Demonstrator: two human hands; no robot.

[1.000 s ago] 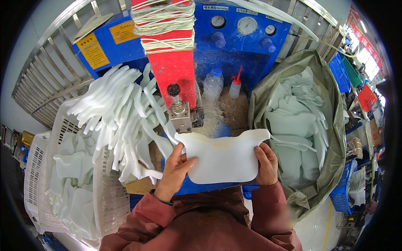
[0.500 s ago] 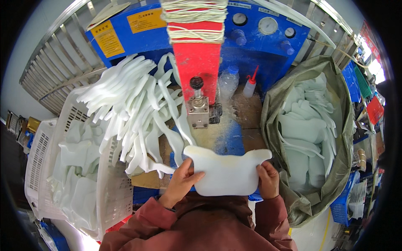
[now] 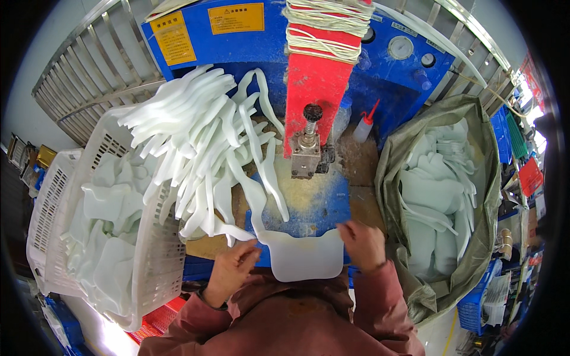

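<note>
A pale white shaped sheet (image 3: 306, 258) with a wavy upper edge and rounded lower corners is in front of me, at the near edge of the work surface. My right hand (image 3: 363, 244) pinches its upper right corner, the fingertips hiding that corner. Beside the sheet's left edge, a small gap away, is my left hand (image 3: 233, 272), its fingers curled together with nothing visible in them. Long wavy white strips (image 3: 205, 139) lie heaped at the left, one strip's end close to my left fingers. Above the sheet stands a red machine arm (image 3: 317, 89) with a metal head (image 3: 306, 159).
At the left, a white plastic basket (image 3: 157, 261) holds similar white sheets. An olive sack (image 3: 389, 184) with more white pieces stands at the right. Behind is a blue machine housing (image 3: 249, 50) with gauges; a small red-tipped bottle (image 3: 363, 127) stands before it.
My left hand has let go of the sheet and moved off its left side. The sheet sits further left relative to my right hand. My view has shifted left.
</note>
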